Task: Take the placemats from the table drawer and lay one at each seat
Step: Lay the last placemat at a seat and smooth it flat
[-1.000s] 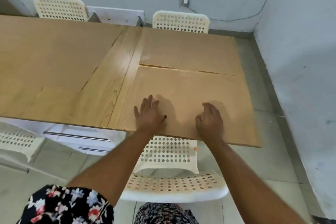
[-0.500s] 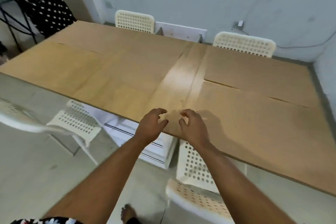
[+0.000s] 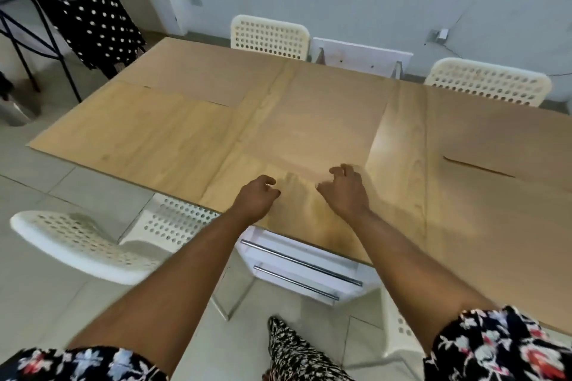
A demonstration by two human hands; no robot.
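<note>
Both loosely curled hands, left hand (image 3: 257, 196) and right hand (image 3: 346, 192), have shifted leftward along the wooden table (image 3: 325, 120)

Tan, thin, rectangular placemats lie flat on the wooden table (image 3: 399, 164). One placemat (image 3: 198, 71) sits at upper left by the far chair, another (image 3: 136, 124) overlaps its near edge at left. A third (image 3: 312, 120) lies mid-frame. At right, two more (image 3: 495, 130) (image 3: 501, 213) meet along a dark seam, though their edges are hard to trace. White drawers (image 3: 297, 269) with metal handles sit under the near edge; whether shut is unclear.
</note>
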